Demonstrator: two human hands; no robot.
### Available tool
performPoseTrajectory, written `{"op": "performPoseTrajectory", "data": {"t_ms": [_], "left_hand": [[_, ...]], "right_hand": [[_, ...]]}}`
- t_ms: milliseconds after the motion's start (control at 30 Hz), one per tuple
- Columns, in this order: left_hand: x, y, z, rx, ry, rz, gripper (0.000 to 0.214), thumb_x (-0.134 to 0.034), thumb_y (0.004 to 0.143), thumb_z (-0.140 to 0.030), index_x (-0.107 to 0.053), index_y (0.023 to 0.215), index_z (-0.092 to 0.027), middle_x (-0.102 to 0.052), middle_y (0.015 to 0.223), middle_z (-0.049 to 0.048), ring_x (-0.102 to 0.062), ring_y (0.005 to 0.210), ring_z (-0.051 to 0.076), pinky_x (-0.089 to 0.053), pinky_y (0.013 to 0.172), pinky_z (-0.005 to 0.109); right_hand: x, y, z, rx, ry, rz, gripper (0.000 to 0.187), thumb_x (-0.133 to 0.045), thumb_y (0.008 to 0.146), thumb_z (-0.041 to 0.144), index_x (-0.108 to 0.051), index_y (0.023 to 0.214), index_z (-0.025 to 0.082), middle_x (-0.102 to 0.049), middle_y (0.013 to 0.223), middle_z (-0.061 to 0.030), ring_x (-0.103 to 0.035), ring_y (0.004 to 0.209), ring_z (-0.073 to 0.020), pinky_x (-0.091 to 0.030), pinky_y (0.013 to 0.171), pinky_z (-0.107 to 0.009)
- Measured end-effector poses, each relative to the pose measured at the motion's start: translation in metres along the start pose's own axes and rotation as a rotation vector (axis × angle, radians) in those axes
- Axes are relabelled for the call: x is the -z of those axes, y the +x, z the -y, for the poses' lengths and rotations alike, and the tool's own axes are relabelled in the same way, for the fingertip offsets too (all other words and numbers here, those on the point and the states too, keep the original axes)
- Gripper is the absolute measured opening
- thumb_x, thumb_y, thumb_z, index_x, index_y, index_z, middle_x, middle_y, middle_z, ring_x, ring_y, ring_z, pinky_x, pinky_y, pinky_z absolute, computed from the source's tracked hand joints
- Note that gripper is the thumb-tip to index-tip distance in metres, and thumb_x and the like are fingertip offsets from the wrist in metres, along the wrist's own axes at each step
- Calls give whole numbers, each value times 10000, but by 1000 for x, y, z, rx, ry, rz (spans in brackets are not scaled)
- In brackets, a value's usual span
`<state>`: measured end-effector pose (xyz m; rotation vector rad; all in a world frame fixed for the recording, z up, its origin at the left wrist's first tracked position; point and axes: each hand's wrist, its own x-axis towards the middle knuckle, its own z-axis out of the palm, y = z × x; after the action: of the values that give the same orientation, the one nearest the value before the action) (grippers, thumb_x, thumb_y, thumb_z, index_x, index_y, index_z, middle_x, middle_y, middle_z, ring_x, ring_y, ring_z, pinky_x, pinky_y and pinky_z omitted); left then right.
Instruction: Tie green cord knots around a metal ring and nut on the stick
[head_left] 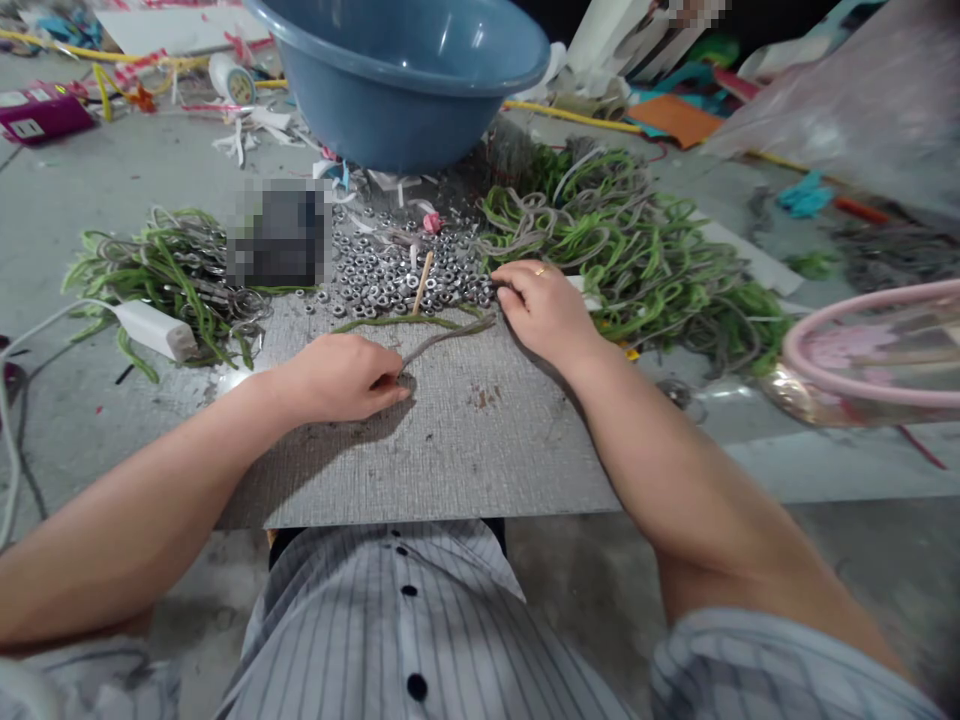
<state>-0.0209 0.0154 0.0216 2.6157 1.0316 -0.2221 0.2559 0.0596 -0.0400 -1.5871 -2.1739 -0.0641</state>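
My left hand (341,378) rests on a grey textured board (450,440), its fingers pinched on the near end of a grey-green cord (442,338) that runs right across the board. My right hand (541,308), a ring on one finger, is curled at the edge of a heap of small metal nuts (390,275), fingertips pressed together near the cord's far end; what they hold is hidden. A thin wooden stick (423,282) lies on the nuts.
A pile of green and grey cords (637,250) lies to the right, a smaller bundle (161,270) to the left. A blue plastic basin (405,75) stands behind the nuts. A pink-rimmed bowl (877,350) is at the right, a white charger block (154,328) at the left.
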Motion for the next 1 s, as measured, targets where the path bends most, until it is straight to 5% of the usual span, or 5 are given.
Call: {"op": "performPoseTrajectory", "data": {"t_ms": [467,833,1000], "left_hand": [[-1,0,1,10,-12,-12,266,-518,897,-330,-570,691,-171,-561,651,10,-426,566,118,-237,550,257],[2,-1,-1,3,2,-5,274,-505,906,-331,-608,715,-164,-572,647,17,-443,560,123,-256,536,260],[0,-1,0,4,30,-14,279,-502,902,-341,-588,697,-171,-571,638,16,-430,543,116,-225,516,259]], "right_hand": [[6,12,10,-442,-148,150,208,-542,874,362,-666,872,194,-710,866,-113,-633,843,-286,-413,697,-358],[11,14,13,-517,-162,182,102,-561,751,241,-642,699,207,-704,799,-95,-634,778,-270,-416,678,-346],[17,14,9,-576,4,135,115,-556,728,205,-600,621,207,-651,652,-52,-609,682,-225,-402,640,-320]]}}
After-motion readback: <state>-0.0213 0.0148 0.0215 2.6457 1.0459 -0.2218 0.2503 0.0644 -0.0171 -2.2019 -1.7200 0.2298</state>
